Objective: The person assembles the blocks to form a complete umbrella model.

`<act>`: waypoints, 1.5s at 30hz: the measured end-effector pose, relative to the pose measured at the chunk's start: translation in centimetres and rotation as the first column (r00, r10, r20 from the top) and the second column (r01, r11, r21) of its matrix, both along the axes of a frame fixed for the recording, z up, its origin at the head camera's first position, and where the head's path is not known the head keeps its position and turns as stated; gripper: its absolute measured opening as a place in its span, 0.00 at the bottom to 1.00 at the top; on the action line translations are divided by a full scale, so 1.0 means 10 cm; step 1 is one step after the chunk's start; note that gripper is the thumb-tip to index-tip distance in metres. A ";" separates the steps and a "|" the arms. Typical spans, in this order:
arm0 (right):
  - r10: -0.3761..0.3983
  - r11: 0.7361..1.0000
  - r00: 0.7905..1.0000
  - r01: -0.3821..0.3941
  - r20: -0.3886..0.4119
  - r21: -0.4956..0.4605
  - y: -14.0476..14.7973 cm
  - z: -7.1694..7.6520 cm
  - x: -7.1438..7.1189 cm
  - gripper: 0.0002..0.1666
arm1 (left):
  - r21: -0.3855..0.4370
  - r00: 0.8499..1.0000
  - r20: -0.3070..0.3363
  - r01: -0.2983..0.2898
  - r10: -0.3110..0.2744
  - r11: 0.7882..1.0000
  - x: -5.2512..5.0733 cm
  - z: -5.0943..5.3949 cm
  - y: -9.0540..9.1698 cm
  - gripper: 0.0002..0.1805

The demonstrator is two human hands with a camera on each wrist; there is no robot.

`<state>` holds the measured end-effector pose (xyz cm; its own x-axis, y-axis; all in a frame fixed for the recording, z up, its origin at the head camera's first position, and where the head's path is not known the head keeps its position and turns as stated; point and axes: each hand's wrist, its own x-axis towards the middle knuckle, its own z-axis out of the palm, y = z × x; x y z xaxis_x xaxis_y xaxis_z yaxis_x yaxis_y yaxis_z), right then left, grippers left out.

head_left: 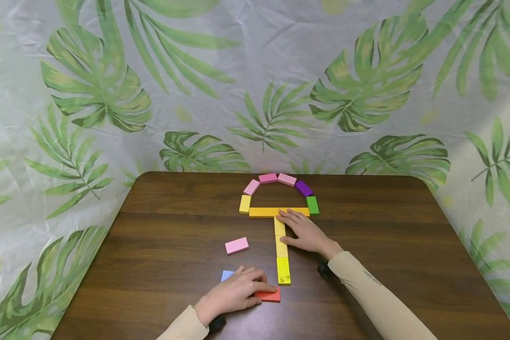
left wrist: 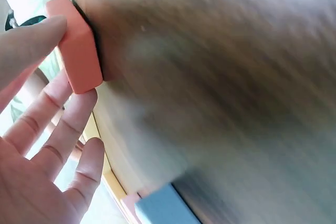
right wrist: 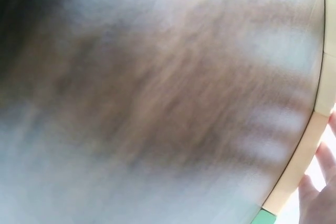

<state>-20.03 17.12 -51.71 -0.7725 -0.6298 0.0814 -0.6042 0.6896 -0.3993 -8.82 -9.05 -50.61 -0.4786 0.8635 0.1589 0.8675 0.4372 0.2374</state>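
My left hand pinches a red block near the lower end of a column of yellow blocks. In the left wrist view, thumb and fingers hold the same red block between them. My right hand lies with its fingers extended on the long orange bar, its thumb touching the column. At the edge of the right wrist view, parts of the right hand's fingers show beside the bar. Partly covered by my left hand is a blue block.
Above the bar, an arch runs through yellow, pink, purple and green blocks. A loose pink block lies left of the column. The brown wooden table meets a leaf-patterned cloth behind.
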 end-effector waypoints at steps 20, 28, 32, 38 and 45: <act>-0.010 1.000 0.999 0.009 0.030 0.019 0.00 0.02 0.01 0.41 | -0.049 0.994 0.106 0.024 -0.019 0.999 0.09 0.05 0.11 0.27; -0.007 1.000 0.999 0.007 0.033 0.007 -0.01 0.04 0.02 0.41 | -0.022 0.998 0.058 0.023 -0.021 0.999 0.09 0.03 0.16 0.27; -0.008 1.000 1.000 0.007 0.028 0.005 -0.01 0.03 0.02 0.40 | -0.028 1.000 0.027 0.016 -0.015 0.999 0.10 0.01 0.19 0.27; -0.013 1.000 0.999 0.013 0.040 0.002 -0.01 0.03 0.02 0.41 | -0.025 1.000 0.026 0.002 -0.002 1.000 0.11 -0.01 0.21 0.28; -0.011 1.000 0.999 0.011 0.033 0.002 -0.01 0.02 0.01 0.41 | -0.002 1.000 0.022 -0.014 0.014 1.000 0.11 -0.04 0.20 0.28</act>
